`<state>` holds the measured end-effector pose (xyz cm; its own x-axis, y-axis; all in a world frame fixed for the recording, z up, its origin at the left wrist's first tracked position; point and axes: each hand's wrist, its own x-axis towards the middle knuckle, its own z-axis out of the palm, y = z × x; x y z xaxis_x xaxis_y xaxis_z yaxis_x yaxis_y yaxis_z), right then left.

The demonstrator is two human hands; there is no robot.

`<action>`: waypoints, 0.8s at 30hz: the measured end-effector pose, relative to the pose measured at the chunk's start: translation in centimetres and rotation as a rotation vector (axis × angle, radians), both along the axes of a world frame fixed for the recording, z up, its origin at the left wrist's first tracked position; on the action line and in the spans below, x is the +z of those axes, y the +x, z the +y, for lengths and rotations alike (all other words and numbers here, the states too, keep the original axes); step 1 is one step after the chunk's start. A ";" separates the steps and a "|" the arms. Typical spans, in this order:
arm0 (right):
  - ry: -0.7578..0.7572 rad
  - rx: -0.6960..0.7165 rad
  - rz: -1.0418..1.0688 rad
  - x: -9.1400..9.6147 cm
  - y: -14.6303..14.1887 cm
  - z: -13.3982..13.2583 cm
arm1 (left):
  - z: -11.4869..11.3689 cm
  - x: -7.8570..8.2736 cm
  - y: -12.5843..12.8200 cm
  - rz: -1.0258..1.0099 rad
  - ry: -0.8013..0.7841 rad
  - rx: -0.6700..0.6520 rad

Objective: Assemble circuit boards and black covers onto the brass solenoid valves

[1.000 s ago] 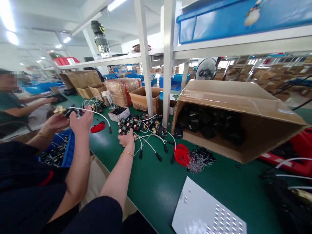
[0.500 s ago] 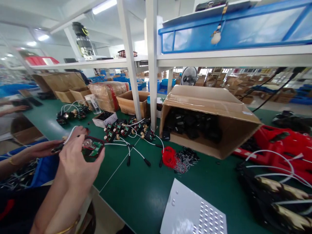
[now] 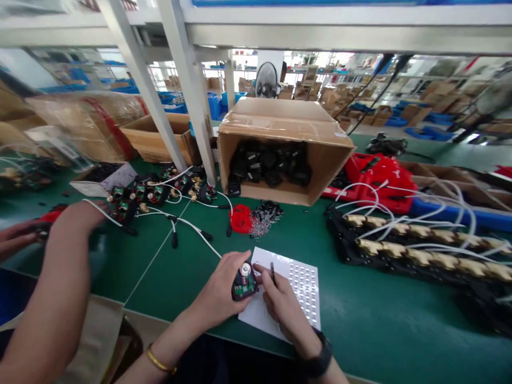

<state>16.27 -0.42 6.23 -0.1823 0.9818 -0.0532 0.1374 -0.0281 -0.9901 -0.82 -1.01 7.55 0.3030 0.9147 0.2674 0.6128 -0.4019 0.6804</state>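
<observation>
My left hand [image 3: 222,288] is closed round a black housing [image 3: 245,282] with its open side up. Inside it show a green circuit board and a round metallic part; a white cable runs off behind. My right hand [image 3: 282,298] grips a slim dark tool [image 3: 273,273] whose exact kind I cannot make out. Its index finger reaches the housing's right edge. Beneath both hands lies a white sheet [image 3: 306,277] with rows of small, shiny silver spots.
A co-worker's arm [image 3: 68,266] reaches in at left. Similar assemblies [image 3: 138,194] with white cables lie beyond. A red wire coil [image 3: 241,218] sits beside small loose parts [image 3: 266,216]. Behind stands a cardboard box [image 3: 288,114] of black parts; brass-coloured fittings [image 3: 400,250] are at right.
The view has swung right and down. My left hand has brought the housing from beside the co-worker's hands to the white sheet. My right hand with the dark tool has come into view.
</observation>
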 end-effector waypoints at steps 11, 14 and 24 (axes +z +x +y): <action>0.153 -0.105 -0.420 0.3 2.8 -1.2 | -0.5 -3.0 0.4 -0.207 -0.216 0.151; 0.200 -0.288 -0.907 -0.4 6.8 -2.8 | -0.6 -3.3 0.5 -0.216 -0.277 0.187; 0.163 -0.089 -1.243 -2.1 6.3 -2.2 | 1.1 1.9 -0.2 -0.390 -0.536 0.054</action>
<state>22.60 -2.61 4.17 -0.0287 0.9994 -0.0186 0.9823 0.0248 -0.1858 -1.01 0.11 9.47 0.2262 0.9627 -0.1484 0.2908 0.0787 0.9535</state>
